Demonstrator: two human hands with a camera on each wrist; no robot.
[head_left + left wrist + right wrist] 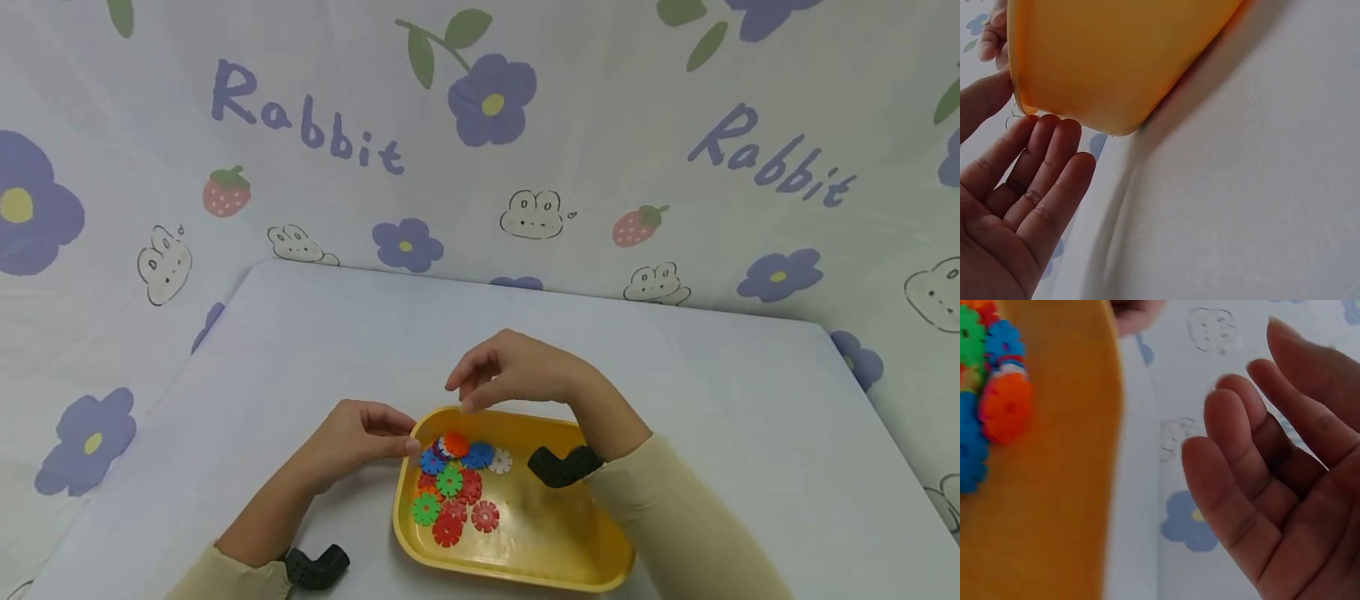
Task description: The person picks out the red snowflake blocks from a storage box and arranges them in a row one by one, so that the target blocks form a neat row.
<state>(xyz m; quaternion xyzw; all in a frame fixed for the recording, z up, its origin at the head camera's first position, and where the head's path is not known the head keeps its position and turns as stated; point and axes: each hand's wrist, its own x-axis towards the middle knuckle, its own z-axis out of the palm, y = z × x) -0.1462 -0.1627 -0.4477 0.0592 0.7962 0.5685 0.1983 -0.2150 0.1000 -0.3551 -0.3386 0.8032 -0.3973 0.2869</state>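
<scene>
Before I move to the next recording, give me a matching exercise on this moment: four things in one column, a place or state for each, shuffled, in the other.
Column one:
1. left hand
2. right hand
3. yellow tray
4. toothed discs

Column two (sides as in the head view):
A. set on the white tabletop
B. near the tray's far rim, holding nothing
C. grouped in the tray's left half
D. at the tray's left end, thumb at the rim

Pairs: 1-D, 2-B, 3-A, 4-C
</scene>
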